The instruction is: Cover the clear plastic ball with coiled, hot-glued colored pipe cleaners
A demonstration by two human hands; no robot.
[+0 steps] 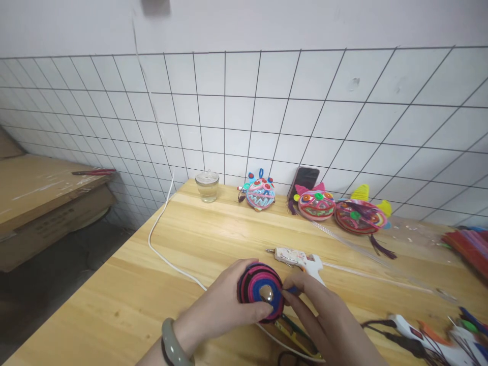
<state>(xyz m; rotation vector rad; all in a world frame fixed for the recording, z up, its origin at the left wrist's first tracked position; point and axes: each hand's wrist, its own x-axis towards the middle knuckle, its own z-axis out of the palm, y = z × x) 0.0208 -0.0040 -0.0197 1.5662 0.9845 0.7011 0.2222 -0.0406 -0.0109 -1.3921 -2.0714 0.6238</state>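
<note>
My left hand (221,307) cups a round dome wrapped in pink, black and blue fuzzy wire (259,290), with a bare shiny spot at its centre. A grey-green bangle sits on that wrist. My right hand (324,315) pinches the blue wire end at the dome's right side. Both hands hover just above the wooden table (152,274), near its front edge. A white glue gun (299,259) lies just behind the dome.
Three finished colourful wire faces (260,193) (315,203) (360,216) stand by the tiled wall with a phone (304,179) and a glass jar (207,185). A white cable (160,249) crosses the table. Another glue gun (412,330) and wire bundles (467,246) lie right.
</note>
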